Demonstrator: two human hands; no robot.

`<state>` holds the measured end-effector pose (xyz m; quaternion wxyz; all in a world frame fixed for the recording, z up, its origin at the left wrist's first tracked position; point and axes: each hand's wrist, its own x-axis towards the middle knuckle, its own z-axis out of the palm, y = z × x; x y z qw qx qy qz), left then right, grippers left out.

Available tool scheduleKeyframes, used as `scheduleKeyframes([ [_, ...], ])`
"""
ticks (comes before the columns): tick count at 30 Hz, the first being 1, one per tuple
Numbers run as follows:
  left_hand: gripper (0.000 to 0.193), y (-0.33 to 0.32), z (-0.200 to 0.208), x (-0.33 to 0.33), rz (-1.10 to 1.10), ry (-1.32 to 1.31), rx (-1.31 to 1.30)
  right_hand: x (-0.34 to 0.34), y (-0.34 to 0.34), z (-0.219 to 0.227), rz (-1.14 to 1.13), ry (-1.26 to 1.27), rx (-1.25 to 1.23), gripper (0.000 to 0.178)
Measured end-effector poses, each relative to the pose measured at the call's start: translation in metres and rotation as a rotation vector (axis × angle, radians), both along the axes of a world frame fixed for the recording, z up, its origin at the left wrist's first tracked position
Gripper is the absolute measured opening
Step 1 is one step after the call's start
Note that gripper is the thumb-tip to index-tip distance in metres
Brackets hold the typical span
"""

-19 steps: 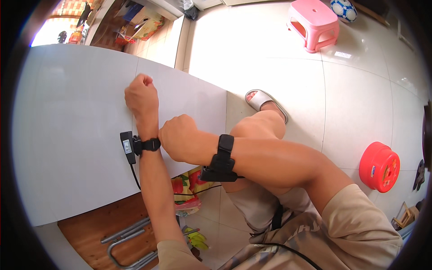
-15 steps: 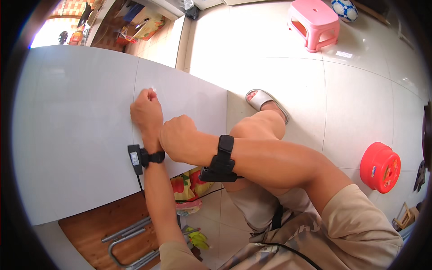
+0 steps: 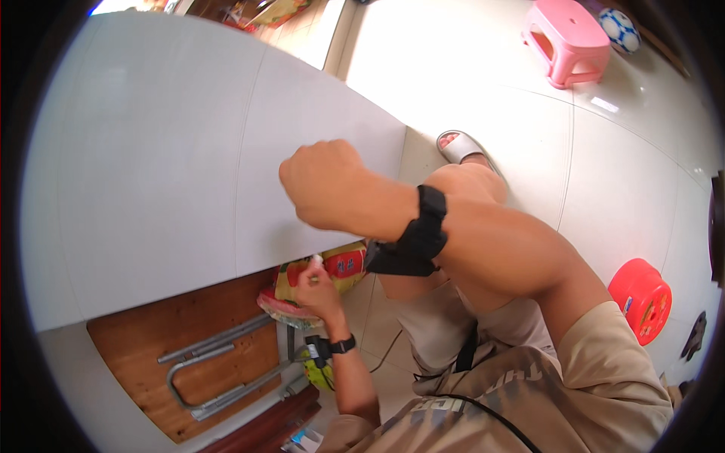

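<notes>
Pinched white scrap [image 3: 317, 259], likely: left hand [image 3: 319, 291], beside table [image 3: 151, 166] near edge | right hand [image 3: 325, 185] was fisted over table, contents unseen | scrap wasn't released yet

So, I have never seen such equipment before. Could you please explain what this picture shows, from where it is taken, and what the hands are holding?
There is no robot here: these are a person's own bare hands. The camera is worn on the head and looks down; its fisheye lens bends straight edges. Both wrists carry black straps.

The right hand is a fist above the white table; whether anything is inside it, I cannot tell. The left hand is beyond the table's near edge, by a red and yellow bag. It seems to pinch a small white thing, too small to identify.

On the floor are a pink stool and a blue and white ball.
</notes>
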<state>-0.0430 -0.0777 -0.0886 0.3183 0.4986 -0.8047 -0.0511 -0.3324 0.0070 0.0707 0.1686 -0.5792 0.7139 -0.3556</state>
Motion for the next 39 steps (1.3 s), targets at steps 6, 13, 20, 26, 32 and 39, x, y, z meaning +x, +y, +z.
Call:
scheduleKeyframes([
  [6,0.012,0.100,-0.050,0.061,0.199,0.402,0.498,0.004,-0.001,0.009,0.014,-0.074,-0.003,0.011],
  [13,0.012,0.099,-0.036,0.051,0.218,0.657,0.570,0.033,-0.017,-0.016,0.068,-0.028,-0.074,0.015],
  [20,0.018,0.082,0.014,0.038,0.105,1.027,0.568,0.075,-0.014,0.000,0.141,0.163,-0.062,0.025],
  [26,0.020,0.101,0.037,0.045,0.120,1.496,0.821,0.106,0.050,0.031,0.005,-0.184,-0.094,0.023],
  [32,0.022,0.137,0.058,0.032,-0.127,1.608,1.040,0.124,0.146,0.002,-0.245,-0.464,-0.404,0.023],
  [39,0.019,0.162,0.068,0.023,-0.381,1.188,0.954,0.136,0.172,-0.024,-0.287,-0.725,-0.426,0.032],
])
